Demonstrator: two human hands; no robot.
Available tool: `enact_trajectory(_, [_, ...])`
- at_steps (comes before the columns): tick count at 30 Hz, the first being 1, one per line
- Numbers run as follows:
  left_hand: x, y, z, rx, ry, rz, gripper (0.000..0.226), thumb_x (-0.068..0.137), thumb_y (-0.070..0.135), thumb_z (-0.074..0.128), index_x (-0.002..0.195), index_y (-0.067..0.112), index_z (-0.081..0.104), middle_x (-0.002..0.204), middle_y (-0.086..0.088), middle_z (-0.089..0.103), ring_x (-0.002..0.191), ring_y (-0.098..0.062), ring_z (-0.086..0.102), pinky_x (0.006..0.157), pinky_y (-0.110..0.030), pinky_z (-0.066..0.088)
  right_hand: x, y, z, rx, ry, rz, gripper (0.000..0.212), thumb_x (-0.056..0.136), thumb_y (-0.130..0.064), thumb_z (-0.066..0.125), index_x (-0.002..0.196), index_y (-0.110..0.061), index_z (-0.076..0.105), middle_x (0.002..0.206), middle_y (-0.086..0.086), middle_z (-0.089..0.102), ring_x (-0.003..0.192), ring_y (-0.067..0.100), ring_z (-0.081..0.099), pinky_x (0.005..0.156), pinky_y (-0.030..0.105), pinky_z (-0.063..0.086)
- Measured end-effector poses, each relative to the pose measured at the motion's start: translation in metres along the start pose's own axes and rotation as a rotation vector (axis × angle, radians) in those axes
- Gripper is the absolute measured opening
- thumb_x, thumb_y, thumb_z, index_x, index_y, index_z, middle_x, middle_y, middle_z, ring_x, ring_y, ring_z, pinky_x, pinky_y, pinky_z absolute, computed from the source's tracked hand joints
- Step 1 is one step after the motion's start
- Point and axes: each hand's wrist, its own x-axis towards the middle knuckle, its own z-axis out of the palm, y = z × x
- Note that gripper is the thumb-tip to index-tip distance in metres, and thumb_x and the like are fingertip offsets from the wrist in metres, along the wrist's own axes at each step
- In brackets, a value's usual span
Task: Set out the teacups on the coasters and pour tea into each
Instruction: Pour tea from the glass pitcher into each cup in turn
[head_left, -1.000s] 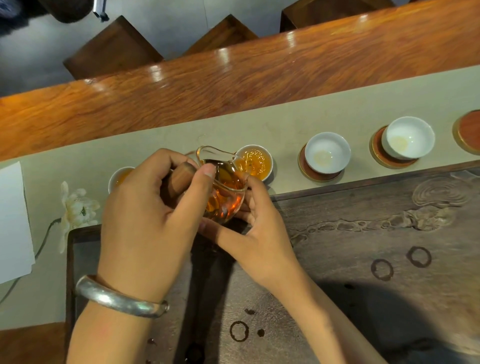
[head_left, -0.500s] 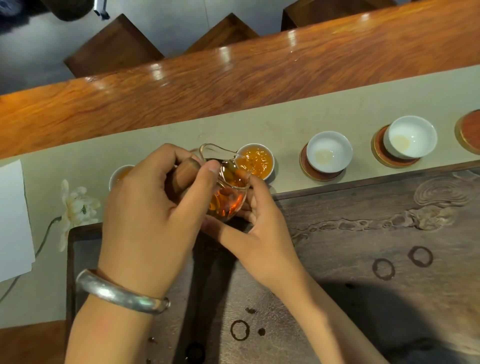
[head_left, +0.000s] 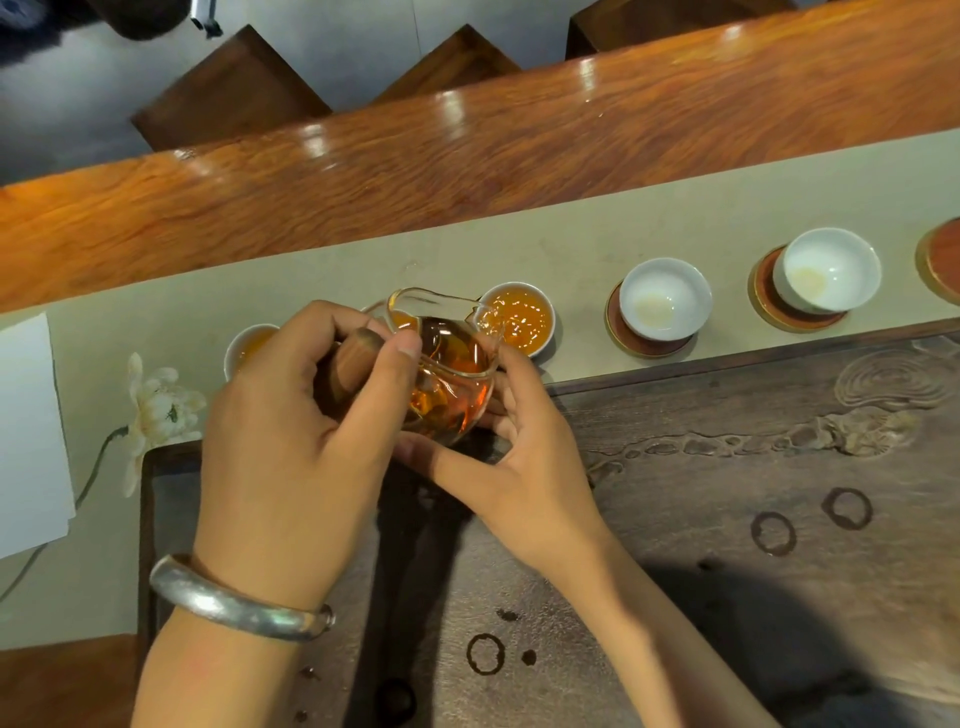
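Step in hand: tea is being poured from a glass pitcher (head_left: 447, 374) into the third teacup from the left (head_left: 519, 318); judged mid-task.
Left hand (head_left: 291, 441): fingers and thumb are curled round the pitcher's wooden handle (head_left: 353, 364), the thumb tip laid against the glass.
Right hand (head_left: 519, 457): the pitcher's underside is cradled by lightly bent fingers, the thumb stretched below the base.
Pitcher: held tilted above the tea tray's (head_left: 727, 493) far edge, its spout over the rim of the cup being filled; amber tea is left in the lower half.
Teacups counted: five white cups in a row on the beige runner (head_left: 519, 249). Three hold tea: the leftmost cup (head_left: 249, 343), a cup mostly hidden behind the pitcher (head_left: 402, 319), and the one under the spout. Two are unfilled: the fourth cup (head_left: 665, 299) and the fifth cup (head_left: 826, 270).
Coasters counted: three are plainly seen, one under each unfilled cup and a bare coaster (head_left: 943, 260) at the right edge; those under the filled cups cannot be made out.
Next move: the pitcher must be levelled, carried right to the fourth cup and tilted gently, so that no tea is dripped on the runner.
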Motion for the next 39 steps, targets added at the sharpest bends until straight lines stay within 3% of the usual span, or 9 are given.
enact_trajectory(7, [-0.003, -0.004, 0.0, -0.036, 0.019, -0.012, 0.02, 0.09, 0.04, 0.055, 0.08, 0.024, 0.061, 0.079, 0.006, 0.06, 0.066, -0.008, 0.056, 0.051, -0.021, 0.041, 0.0, 0.0, 0.002, -0.01, 0.008, -0.021, 0.088, 0.064, -0.058, 0.088, 0.141, -0.047, 0.048, 0.129, -0.022, 0.069, 0.12, -0.003, 0.067, 0.105, 0.031, 0.056])
enact_trajectory(11, [-0.007, -0.004, 0.0, -0.038, 0.026, 0.01, 0.021, 0.09, 0.04, 0.053, 0.08, 0.024, 0.06, 0.077, 0.006, 0.058, 0.067, -0.009, 0.055, 0.052, -0.015, 0.04, -0.001, -0.005, 0.001, -0.01, 0.022, -0.026, 0.075, 0.063, -0.054, 0.088, 0.126, -0.065, 0.047, 0.124, -0.027, 0.07, 0.117, -0.004, 0.068, 0.099, 0.02, 0.055])
enact_trajectory(15, [-0.013, 0.0, 0.001, -0.04, 0.029, 0.043, 0.016, 0.09, 0.037, 0.055, 0.082, 0.025, 0.06, 0.07, 0.007, 0.057, 0.069, -0.008, 0.055, 0.055, -0.012, 0.038, -0.004, -0.002, -0.001, 0.028, 0.026, -0.045, 0.091, 0.062, -0.049, 0.088, 0.143, -0.043, 0.045, 0.131, -0.017, 0.07, 0.121, 0.002, 0.067, 0.102, 0.023, 0.055])
enact_trajectory(19, [-0.015, 0.006, 0.004, -0.071, -0.001, 0.075, 0.01, 0.09, 0.032, 0.056, 0.083, 0.027, 0.059, 0.071, 0.014, 0.055, 0.064, -0.001, 0.052, 0.056, -0.008, 0.036, -0.01, -0.002, -0.009, 0.012, 0.06, -0.094, 0.098, 0.064, -0.046, 0.089, 0.15, -0.035, 0.043, 0.135, -0.017, 0.068, 0.126, 0.005, 0.065, 0.106, 0.028, 0.054])
enact_trajectory(24, [-0.015, 0.019, 0.014, -0.124, -0.05, 0.103, 0.009, 0.09, 0.03, 0.057, 0.083, 0.025, 0.06, 0.066, 0.022, 0.051, 0.063, 0.002, 0.049, 0.058, -0.007, 0.034, -0.014, -0.01, -0.029, -0.003, 0.116, -0.123, 0.082, 0.066, -0.043, 0.089, 0.137, -0.049, 0.048, 0.131, -0.018, 0.069, 0.123, 0.004, 0.067, 0.102, 0.02, 0.053])
enact_trajectory(30, [-0.014, 0.034, 0.03, -0.144, -0.078, 0.125, 0.014, 0.089, 0.033, 0.058, 0.086, 0.02, 0.063, 0.066, 0.015, 0.05, 0.066, -0.007, 0.052, 0.06, -0.018, 0.038, -0.018, -0.012, -0.053, -0.007, 0.128, -0.139, 0.087, 0.068, -0.04, 0.088, 0.145, -0.031, 0.049, 0.134, -0.012, 0.068, 0.124, 0.007, 0.066, 0.102, 0.02, 0.053])
enact_trajectory(36, [-0.013, 0.046, 0.038, -0.153, -0.101, 0.151, 0.012, 0.088, 0.034, 0.057, 0.083, 0.024, 0.061, 0.064, 0.02, 0.05, 0.061, -0.003, 0.049, 0.057, -0.014, 0.036, -0.022, -0.014, -0.065, 0.003, 0.16, -0.135, 0.082, 0.066, -0.044, 0.087, 0.138, -0.045, 0.049, 0.132, -0.017, 0.068, 0.123, 0.003, 0.066, 0.098, 0.012, 0.051])
enact_trajectory(39, [-0.012, 0.05, 0.041, -0.161, -0.116, 0.162, 0.013, 0.09, 0.03, 0.058, 0.083, 0.02, 0.061, 0.061, 0.022, 0.049, 0.058, 0.0, 0.048, 0.056, -0.009, 0.034, -0.022, -0.012, -0.071, -0.002, 0.153, -0.12, 0.091, 0.066, -0.045, 0.088, 0.147, -0.036, 0.047, 0.134, -0.016, 0.068, 0.124, 0.003, 0.065, 0.103, 0.016, 0.052])
